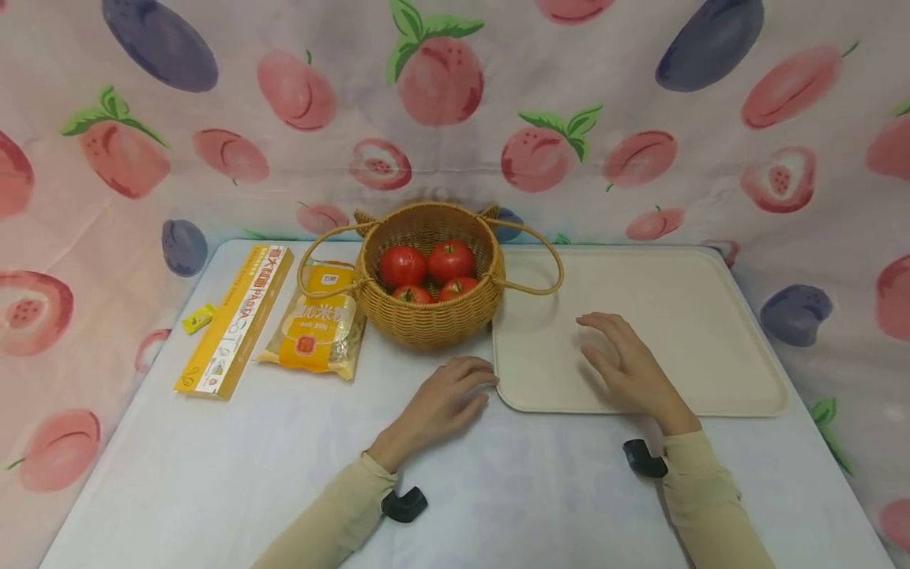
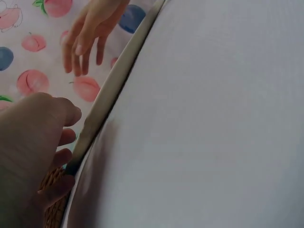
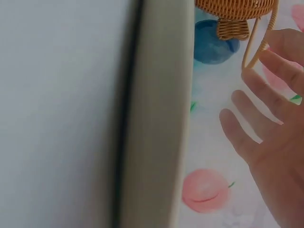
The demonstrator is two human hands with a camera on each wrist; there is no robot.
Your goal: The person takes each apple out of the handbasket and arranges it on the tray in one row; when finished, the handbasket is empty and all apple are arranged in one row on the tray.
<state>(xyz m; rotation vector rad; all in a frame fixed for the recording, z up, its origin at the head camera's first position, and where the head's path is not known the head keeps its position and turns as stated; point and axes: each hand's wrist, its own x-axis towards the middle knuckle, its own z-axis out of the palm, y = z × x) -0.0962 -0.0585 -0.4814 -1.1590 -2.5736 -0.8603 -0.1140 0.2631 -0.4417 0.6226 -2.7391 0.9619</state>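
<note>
The basket [image 1: 426, 324] lies just far of my left hand [image 1: 444, 401], nearer than my right hand [image 1: 629, 371] over the tray [image 1: 711, 340]; both hang relaxed, empty.

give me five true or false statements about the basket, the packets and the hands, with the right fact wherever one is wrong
1. The wicker basket holds red apples. True.
2. The right hand is gripping an apple. False: the right hand holds nothing.
3. In the head view, the pasta box lies left of the noodle packet. True.
4. The small yellow packet lies inside the basket. False: the small yellow packet lies left of the pasta box.
5. The left hand holds nothing. True.
</note>
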